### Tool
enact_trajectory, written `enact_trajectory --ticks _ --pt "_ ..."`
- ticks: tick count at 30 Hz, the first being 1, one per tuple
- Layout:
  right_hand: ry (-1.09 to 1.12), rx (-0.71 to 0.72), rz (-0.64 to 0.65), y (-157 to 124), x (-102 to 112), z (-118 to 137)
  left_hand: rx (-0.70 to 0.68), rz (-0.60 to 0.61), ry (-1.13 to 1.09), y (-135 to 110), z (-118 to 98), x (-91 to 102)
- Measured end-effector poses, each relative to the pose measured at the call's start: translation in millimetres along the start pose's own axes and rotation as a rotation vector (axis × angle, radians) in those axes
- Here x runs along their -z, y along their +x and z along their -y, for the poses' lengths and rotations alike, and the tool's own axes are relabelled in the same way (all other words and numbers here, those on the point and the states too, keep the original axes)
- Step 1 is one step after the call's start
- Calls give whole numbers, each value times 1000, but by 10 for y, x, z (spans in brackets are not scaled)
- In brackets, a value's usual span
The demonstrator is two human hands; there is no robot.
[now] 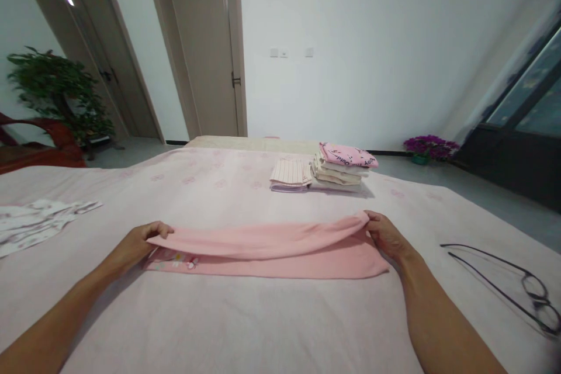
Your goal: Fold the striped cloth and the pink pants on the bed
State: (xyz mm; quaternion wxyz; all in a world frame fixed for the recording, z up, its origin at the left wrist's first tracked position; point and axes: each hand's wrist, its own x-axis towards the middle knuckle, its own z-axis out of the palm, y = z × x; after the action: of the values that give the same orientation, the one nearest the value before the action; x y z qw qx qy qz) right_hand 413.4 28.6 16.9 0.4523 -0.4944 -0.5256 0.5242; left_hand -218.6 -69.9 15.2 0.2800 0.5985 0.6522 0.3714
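Observation:
A pink garment [272,263] with a small flower print near its left end lies stretched out sideways on the pale pink bedspread [228,327]. Its upper layer is lifted along the far edge and sags in the middle over the lower layer. My left hand [146,239] pinches the left corner of that layer. At the right end, my right hand [385,235] grips the other corner, raised slightly higher. Thumbs and fingers are closed on the cloth on both sides. Which kind of garment it is cannot be made out.
Beyond the garment stand a pile of folded clothes [342,169] and a lower striped folded stack [290,175]. Black-framed glasses [495,269] lie at the right. A crumpled white cloth [39,219] is at the far left. A wooden chair [48,143] stands past the bed.

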Motion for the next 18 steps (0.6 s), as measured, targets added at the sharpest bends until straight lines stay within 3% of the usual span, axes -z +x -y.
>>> enact_trajectory --ticks 5,9,13,16,18 --pt "-69 -27 47 -82 96 79 -90 -85 106 12 -30 4" --pt "-33 -60 150 -140 180 110 -187 10 229 -42 72 75" --pt "30 -42 222 -156 277 47 -185 93 299 -74 215 110" --pt "57 37 244 -158 336 -8 -155 56 354 -54 261 110" --pt "56 27 173 -154 342 -21 -103 -11 386 -40 245 94"
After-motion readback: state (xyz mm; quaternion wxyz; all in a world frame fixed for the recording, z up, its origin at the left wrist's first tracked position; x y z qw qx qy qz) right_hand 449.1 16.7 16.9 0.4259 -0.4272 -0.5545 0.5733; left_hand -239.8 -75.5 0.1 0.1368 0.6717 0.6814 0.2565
